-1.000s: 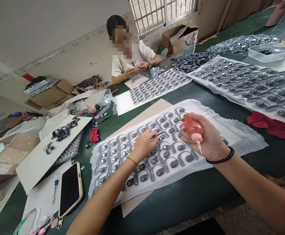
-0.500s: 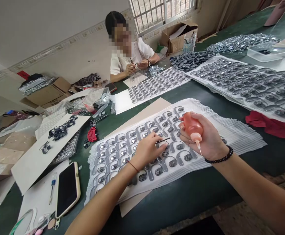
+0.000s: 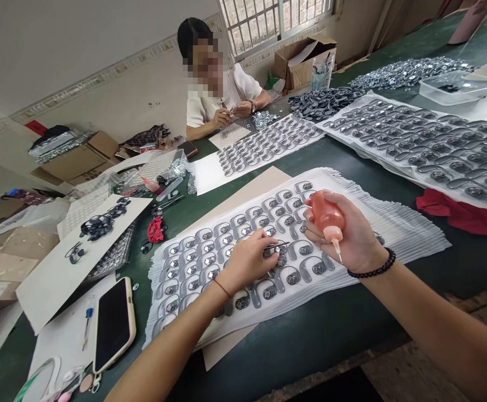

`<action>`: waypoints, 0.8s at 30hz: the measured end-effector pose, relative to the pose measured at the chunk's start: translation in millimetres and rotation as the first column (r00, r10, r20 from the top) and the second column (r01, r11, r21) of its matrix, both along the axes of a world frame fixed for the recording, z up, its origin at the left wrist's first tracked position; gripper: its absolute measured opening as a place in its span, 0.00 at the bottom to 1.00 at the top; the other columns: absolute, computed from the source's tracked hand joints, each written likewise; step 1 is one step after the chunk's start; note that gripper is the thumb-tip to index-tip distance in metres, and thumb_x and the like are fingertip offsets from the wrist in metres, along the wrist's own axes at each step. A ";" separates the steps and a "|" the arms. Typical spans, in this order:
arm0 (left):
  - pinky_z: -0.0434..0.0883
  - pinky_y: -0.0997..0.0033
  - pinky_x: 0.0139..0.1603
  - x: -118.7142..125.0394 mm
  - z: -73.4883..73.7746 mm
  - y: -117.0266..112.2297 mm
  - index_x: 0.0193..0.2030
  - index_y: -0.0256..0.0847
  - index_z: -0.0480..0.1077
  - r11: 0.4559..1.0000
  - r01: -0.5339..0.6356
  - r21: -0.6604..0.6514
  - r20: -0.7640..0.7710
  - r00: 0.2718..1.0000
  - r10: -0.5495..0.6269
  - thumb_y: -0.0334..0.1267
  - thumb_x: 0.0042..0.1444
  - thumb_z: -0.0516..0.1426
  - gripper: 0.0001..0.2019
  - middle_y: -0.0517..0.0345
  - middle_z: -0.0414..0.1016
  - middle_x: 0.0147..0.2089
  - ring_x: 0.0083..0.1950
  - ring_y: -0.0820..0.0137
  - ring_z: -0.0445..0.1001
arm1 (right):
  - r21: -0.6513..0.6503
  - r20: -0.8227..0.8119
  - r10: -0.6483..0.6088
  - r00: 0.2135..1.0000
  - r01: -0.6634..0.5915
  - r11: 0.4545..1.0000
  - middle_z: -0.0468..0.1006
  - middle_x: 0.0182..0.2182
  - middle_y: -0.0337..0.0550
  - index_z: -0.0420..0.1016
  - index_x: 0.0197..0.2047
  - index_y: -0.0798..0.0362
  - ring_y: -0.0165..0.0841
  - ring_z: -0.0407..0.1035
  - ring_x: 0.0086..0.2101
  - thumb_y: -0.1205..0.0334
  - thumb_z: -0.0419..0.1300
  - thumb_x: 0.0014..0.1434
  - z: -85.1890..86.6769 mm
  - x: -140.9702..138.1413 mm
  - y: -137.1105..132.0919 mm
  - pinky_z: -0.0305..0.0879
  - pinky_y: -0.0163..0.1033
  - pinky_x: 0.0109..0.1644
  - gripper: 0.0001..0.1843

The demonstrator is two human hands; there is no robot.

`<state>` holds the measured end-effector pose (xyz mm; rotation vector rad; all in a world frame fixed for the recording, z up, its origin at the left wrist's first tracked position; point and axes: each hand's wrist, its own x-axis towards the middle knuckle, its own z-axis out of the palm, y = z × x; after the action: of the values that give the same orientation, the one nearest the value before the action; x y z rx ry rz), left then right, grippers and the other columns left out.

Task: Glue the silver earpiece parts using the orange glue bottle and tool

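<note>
My left hand (image 3: 249,259) is closed on slim dark tweezers (image 3: 280,244), their tips pointing right, low over the rows of parts. Close to my fingertips is a small shiny disc (image 3: 277,250); whether it is held or lies on a part I cannot tell. My right hand (image 3: 358,237) is wrapped round a red squeeze bottle (image 3: 328,211), tilted so its thin pale nozzle points down. Beneath both hands, grey hook-shaped earphone parts (image 3: 239,231) with round metal centres lie in rows on a white pleated foam sheet (image 3: 411,229).
Across the green table (image 3: 310,324) a co-worker (image 3: 218,100) handles something small. A phone (image 3: 113,324) and a white board (image 3: 55,279) with dark parts are at left. More filled sheets (image 3: 428,139), a red cloth (image 3: 459,212) and a clear plastic box (image 3: 461,92) are at right.
The tweezers in my left hand have dipped slightly toward the parts, and a shiny disc now shows by my fingertips. My right hand keeps the bottle in nearly the same place.
</note>
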<state>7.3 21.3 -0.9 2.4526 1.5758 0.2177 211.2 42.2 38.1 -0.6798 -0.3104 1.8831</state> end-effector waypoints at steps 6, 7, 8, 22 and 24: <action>0.61 0.75 0.28 -2.1 -3.8 3.4 0.42 0.46 0.70 1.000 0.015 0.003 0.006 1.000 -0.015 0.44 0.56 0.53 0.10 0.61 0.69 0.40 0.35 0.74 0.70 | 0.004 0.007 -0.001 1.000 0.001 1.000 0.65 0.25 0.37 0.60 0.34 0.52 0.23 0.52 0.16 0.59 0.58 0.55 0.3 0.7 -0.4 0.53 0.29 0.15 0.08; 0.61 0.75 0.28 -2.1 -4.0 3.5 0.42 0.45 0.70 1.000 0.012 0.008 0.007 1.000 -0.012 0.44 0.57 0.52 0.11 0.61 0.69 0.40 0.34 0.74 0.69 | 0.006 0.009 0.001 1.000 -0.001 1.000 0.65 0.25 0.37 0.61 0.34 0.52 0.23 0.52 0.16 0.59 0.58 0.55 0.1 0.8 -0.4 0.53 0.29 0.15 0.08; 0.60 0.75 0.27 -2.2 -4.3 3.5 0.42 0.45 0.70 1.000 0.009 0.015 0.007 1.000 -0.009 0.44 0.57 0.51 0.11 0.61 0.69 0.41 0.34 0.74 0.69 | 0.009 0.011 0.001 1.000 -0.002 1.000 0.65 0.25 0.37 0.61 0.34 0.52 0.23 0.52 0.16 0.59 0.57 0.55 -0.1 0.9 -0.4 0.53 0.29 0.15 0.08; 0.58 0.75 0.28 -6.3 8.0 -1.5 0.39 0.44 0.70 0.994 -0.103 0.037 0.059 0.993 0.101 0.54 0.55 0.53 0.16 0.59 0.70 0.37 0.35 0.72 0.69 | 0.031 0.131 0.115 0.985 -0.120 0.992 0.63 0.23 0.38 0.67 0.33 0.52 0.21 0.49 0.16 0.53 0.54 0.55 -4.3 5.4 -3.7 0.51 0.28 0.17 0.11; 0.58 0.74 0.27 -25.8 16.7 1.9 0.31 0.42 0.70 0.983 -0.179 0.049 0.070 0.982 0.176 0.55 0.55 0.51 0.18 0.59 0.70 0.32 0.32 0.71 0.69 | 0.007 0.200 0.114 0.973 -0.118 0.993 0.61 0.24 0.39 0.69 0.33 0.51 0.21 0.50 0.16 0.51 0.54 0.55 -6.1 8.1 -3.2 0.51 0.29 0.17 0.12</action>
<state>-18.4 23.2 15.9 2.3188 1.7832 0.3708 219.3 39.0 32.0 -0.8559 -0.5058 1.9223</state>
